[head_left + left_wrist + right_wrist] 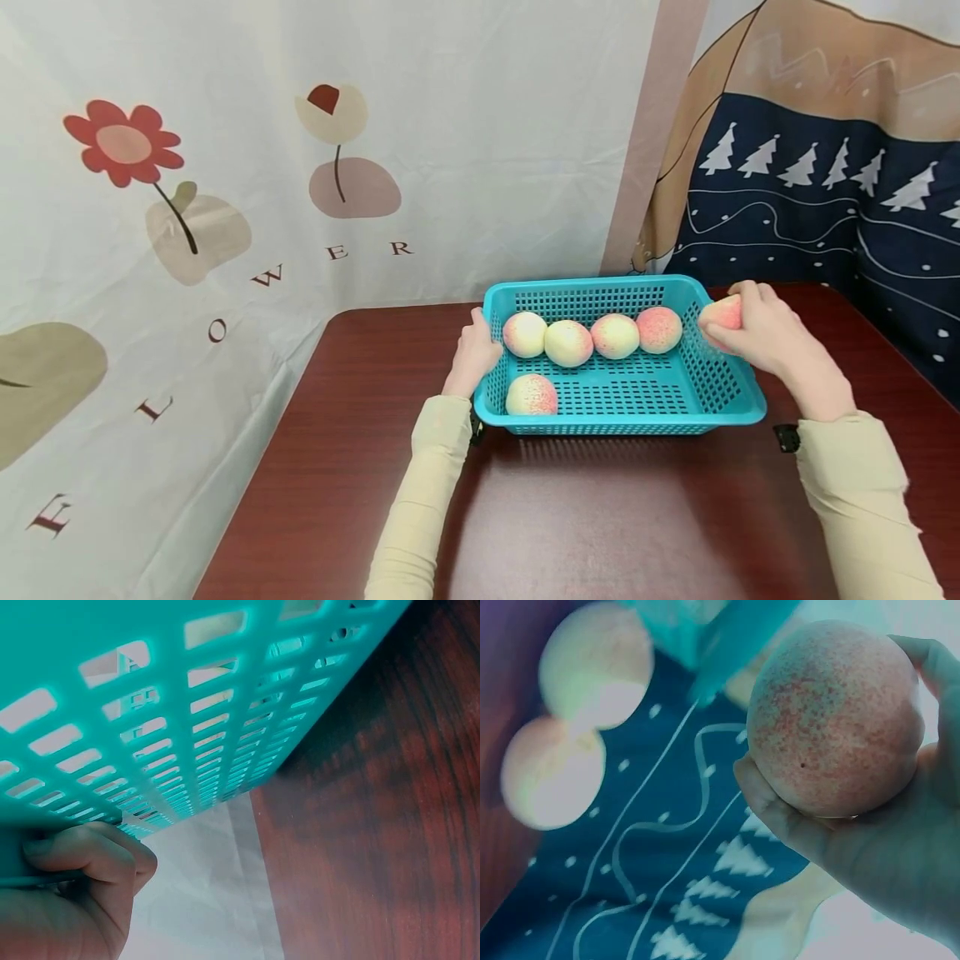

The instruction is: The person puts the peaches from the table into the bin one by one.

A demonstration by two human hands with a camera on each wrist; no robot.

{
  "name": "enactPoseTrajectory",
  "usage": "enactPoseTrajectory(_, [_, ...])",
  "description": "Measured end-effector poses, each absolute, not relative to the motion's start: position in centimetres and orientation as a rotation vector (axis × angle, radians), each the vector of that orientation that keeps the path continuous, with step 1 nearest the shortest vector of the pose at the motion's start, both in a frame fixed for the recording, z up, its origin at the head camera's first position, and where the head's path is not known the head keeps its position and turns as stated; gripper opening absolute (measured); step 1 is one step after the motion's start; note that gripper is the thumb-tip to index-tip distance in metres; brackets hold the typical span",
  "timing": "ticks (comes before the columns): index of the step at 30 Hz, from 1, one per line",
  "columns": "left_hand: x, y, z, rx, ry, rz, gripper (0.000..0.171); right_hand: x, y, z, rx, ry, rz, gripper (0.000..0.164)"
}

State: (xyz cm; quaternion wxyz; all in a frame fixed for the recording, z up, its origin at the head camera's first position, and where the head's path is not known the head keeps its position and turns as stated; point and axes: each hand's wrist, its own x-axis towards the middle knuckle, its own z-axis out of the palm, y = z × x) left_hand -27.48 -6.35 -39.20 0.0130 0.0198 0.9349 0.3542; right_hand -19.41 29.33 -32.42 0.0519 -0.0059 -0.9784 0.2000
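Note:
A turquoise plastic basket (622, 425) with a lattice of holes stands on the table. My left hand (476, 350) grips its left rim; in the left wrist view the curled fingers (105, 855) are round the basket's edge. My right hand (772, 325) holds a pink-speckled peach (723, 313) at the basket's right rim, and the right wrist view shows this peach (836, 720) between thumb and fingers. Inside the basket, several peaches form a row along the back, among them a pinker peach (659, 330) at its right end. Another peach (532, 395) lies at the front left.
Two more peaches, one upper (596, 664) and one lower (553, 772), appear blurred in the right wrist view; the head view does not show them clearly. The dark reddish wooden table (600, 517) meets a printed curtain (480, 150) behind and a navy tree-patterned cloth (795, 208) at right.

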Motion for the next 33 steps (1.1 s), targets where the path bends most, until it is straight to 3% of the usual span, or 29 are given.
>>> enactPoseTrajectory(11, [-27.5, -6.3, -39.3, 0.066, 2.912, 1.101, 0.063, -18.8, 22.1, -34.0, 0.343, -2.909, 0.586, 0.056])
enactPoseTrajectory(17, [-27.5, -6.3, -39.2, 0.061, 2.909, 1.107, 0.064, -19.0, 19.3, -35.3, 0.402, -2.945, 0.634, 0.063])
enactPoseTrajectory(22, [-27.5, -6.3, -39.3, 0.066, 2.906, 1.117, 0.062, -19.3, 17.6, -36.1, 0.439, -2.979, 0.643, 0.054])
enactPoseTrajectory(33, [-27.6, -6.3, -39.4, 0.066, 2.899, 1.122, 0.064, -19.6, 15.2, -38.1, 0.492, -3.118, 0.710, 0.065])
